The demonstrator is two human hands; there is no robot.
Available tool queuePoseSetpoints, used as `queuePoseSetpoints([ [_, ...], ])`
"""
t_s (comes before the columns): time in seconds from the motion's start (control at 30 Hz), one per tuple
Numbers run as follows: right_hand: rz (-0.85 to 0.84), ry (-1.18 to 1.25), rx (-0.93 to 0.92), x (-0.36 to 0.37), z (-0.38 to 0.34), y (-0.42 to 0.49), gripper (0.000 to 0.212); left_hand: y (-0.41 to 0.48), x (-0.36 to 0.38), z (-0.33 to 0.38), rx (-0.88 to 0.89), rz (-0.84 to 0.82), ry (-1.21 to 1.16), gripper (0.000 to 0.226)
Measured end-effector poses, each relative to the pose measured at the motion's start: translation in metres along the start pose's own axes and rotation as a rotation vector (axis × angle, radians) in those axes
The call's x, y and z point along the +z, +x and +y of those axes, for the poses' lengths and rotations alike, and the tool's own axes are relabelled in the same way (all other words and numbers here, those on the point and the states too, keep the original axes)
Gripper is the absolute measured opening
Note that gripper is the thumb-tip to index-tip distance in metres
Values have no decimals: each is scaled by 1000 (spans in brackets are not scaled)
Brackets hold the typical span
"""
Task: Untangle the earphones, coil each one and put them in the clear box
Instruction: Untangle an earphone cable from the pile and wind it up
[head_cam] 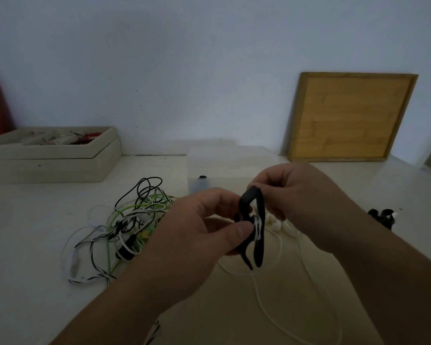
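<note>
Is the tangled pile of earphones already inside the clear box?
No, the tangled pile lies on the table, left of the clear box and outside it.

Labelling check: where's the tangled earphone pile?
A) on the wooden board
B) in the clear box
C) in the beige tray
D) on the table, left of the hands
D: the pile lies on the table beside the left hand, outside the clear box.

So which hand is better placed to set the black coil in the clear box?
Probably the right hand: it pinches the top of the black coil and sits just before the clear box. The left hand pinches lower, farther back.
</note>
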State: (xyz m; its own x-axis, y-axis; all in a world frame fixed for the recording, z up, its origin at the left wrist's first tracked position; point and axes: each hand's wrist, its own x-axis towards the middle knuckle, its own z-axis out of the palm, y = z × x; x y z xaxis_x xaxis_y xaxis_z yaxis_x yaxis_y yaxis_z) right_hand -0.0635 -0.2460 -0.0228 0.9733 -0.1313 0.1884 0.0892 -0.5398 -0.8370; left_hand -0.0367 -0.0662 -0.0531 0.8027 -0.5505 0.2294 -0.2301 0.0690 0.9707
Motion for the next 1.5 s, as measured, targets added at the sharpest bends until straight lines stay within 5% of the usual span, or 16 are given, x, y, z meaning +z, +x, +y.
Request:
queuePoseSetpoints([
  [0.17,-234,47,131,9,3,0,35,2,-5,-1,138,202,-16,13],
  [0.37,-406,14,46,21,0,-4,32,8,-11,-2,-39,403,-380,20],
  [0.57,-434,-55,-76,12,-8,-9,22,9,-15,-8,-75,524,-96,6],
  [0.7,-329,-158,-202,9,-12,-10,22,5,-10,-7,5,400,278,15],
  [0.83,-8,-362,-290,3,-9,-6,16,4,-6,-7,-21,257,306,17],
  [1.0,189,-127,-234,-10,-9,-4,13,2,-3,-8,-105,149,239,20],
  [1.23,236,222,-228,-8,-6,-3,8,1,0,-8,-131,82,105,19],
  [1.5,267,177,-152,0,0,2,8,-2,1,-4,-121,-55,31,15],
])
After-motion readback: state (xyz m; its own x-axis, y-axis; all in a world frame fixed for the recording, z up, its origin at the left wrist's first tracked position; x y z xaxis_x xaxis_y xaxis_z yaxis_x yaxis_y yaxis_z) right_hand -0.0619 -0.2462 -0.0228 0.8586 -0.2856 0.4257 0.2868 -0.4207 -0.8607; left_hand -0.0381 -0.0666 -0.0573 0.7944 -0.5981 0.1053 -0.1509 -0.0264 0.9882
